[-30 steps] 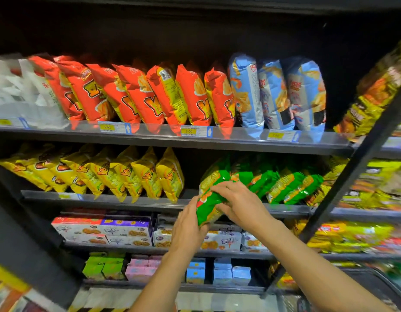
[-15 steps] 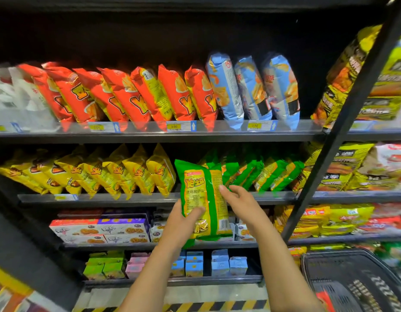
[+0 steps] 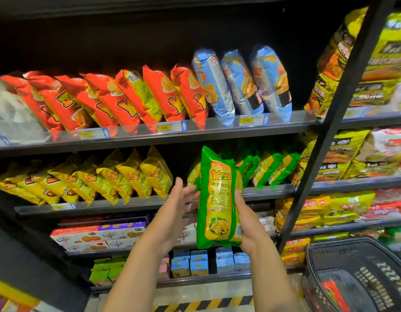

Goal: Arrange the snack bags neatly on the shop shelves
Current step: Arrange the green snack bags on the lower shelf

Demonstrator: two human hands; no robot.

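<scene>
Head view: we see shop shelves from just in front, with two bare forearms reaching up from below. The right hand [image 3: 246,224] grips a green and yellow snack bag [image 3: 218,199] along its right edge, fingers wrapped behind it and thumb on the front. The bag stands upright in the air in front of the second shelf [image 3: 132,204], back panel toward us. It bears a red and yellow logo near the top, a line of Chinese characters we cannot make out, a block of fine print and a picture of yellow strips low down. The left hand [image 3: 178,207] is spread open with fingers splayed, its fingertips just at the bag's left edge, holding nothing.

Behind the held bag, a row of matching green bags [image 3: 271,168] leans on the second shelf. To their left stands a row of yellow bags [image 3: 118,176] with the same logo. On the top shelf [image 3: 217,131], orange bags [image 3: 109,100] lean leftward beside three pale blue bags [image 3: 242,82]. Yellow price tags [image 3: 164,127] on that shelf's rail read 3.00 and, further right, 2.90. Lower down sit biscuit boxes [image 3: 89,238] and small blue cartons [image 3: 190,263]. A black basket [image 3: 357,278] sits at lower right.
</scene>
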